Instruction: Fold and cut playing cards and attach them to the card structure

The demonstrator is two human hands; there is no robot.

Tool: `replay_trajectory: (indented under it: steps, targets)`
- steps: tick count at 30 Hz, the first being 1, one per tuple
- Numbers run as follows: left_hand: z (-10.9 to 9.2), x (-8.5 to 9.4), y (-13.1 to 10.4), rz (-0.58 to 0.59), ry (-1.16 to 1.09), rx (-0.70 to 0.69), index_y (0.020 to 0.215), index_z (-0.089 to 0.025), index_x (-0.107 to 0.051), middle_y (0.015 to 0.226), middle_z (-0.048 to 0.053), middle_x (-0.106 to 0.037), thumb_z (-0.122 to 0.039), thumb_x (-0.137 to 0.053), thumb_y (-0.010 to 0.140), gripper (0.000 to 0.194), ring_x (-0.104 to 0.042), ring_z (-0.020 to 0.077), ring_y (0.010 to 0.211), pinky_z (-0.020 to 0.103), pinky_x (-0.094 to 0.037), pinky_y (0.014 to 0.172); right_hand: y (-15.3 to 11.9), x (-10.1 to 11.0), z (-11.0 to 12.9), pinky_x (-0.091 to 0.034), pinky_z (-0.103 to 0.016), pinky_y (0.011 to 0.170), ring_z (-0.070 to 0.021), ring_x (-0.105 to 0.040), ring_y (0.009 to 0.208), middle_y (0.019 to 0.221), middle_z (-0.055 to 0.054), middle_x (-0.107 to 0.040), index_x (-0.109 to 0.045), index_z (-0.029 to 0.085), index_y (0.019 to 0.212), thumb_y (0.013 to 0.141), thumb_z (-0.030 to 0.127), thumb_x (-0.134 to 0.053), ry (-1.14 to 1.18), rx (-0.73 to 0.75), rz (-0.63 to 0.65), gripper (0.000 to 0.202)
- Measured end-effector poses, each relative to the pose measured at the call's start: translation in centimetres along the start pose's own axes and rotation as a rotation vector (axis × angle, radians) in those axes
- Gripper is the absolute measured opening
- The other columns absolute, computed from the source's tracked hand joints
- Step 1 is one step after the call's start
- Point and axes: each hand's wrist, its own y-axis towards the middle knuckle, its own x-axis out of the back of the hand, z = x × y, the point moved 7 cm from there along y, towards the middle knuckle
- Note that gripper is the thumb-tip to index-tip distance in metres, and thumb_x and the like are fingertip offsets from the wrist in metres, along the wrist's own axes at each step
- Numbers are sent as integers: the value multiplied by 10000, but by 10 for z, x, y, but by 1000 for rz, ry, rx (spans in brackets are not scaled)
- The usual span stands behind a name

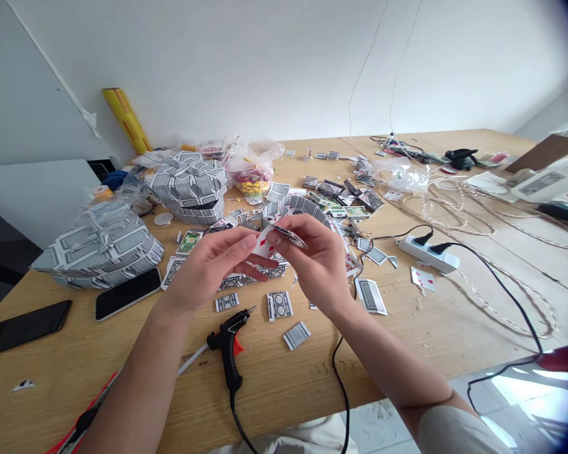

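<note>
My left hand (218,255) pinches the left side of a playing card (264,244) that shows a red diamond. Thumb and fingers of my right hand (315,255) are closed on playing cards (291,236) seen nearly edge-on; whether they join the card at the left I cannot tell. Under and behind both hands lie cut and folded cards, some face up with red pips. In front of the hands, small folded card pieces (279,305) rest on the wooden table (307,378). A black glue gun (230,343) lies near my left forearm, its nozzle pointing away.
Two models built of grey-patterned cards (106,243) (189,186) stand at left, with two phones (127,294) (26,328) before them. A white power strip (428,253) with black plugs and cables lies at right, near coiled cord (497,309). Plastic bags (253,170) stand behind.
</note>
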Motion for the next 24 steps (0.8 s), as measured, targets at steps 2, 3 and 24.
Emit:
replay_trajectory:
  steps: [2, 3, 24]
  targets:
    - [-1, -1, 0, 4, -3, -8, 1124, -219, -842, 1104, 115, -824, -482, -759, 1028, 292, -830, 293, 1010, 442, -750, 862, -1, -2, -1, -603, -359, 847, -184, -705, 885, 918, 0, -770, -773, 265, 920, 878, 248, -874, 24, 1, 17, 111]
    - [-2, -2, 1, 0, -2, -15, 1122, -219, -846, 1103, 109, -825, -464, -763, 1028, 276, -829, 282, 999, 434, -750, 863, -1, -2, -1, -601, -352, 842, -181, -704, 884, 917, 3, -768, -773, 266, 926, 879, 235, -873, 32, 1, 22, 115]
    - [5, -6, 3, -118, 56, -23, 1084, -209, -870, 1015, 88, -845, -494, -853, 955, 313, -820, 234, 901, 378, -724, 854, -5, -1, -9, -606, -364, 795, -194, -714, 865, 971, -27, -788, -774, 251, 969, 879, 278, -821, 6, -58, -54, 105]
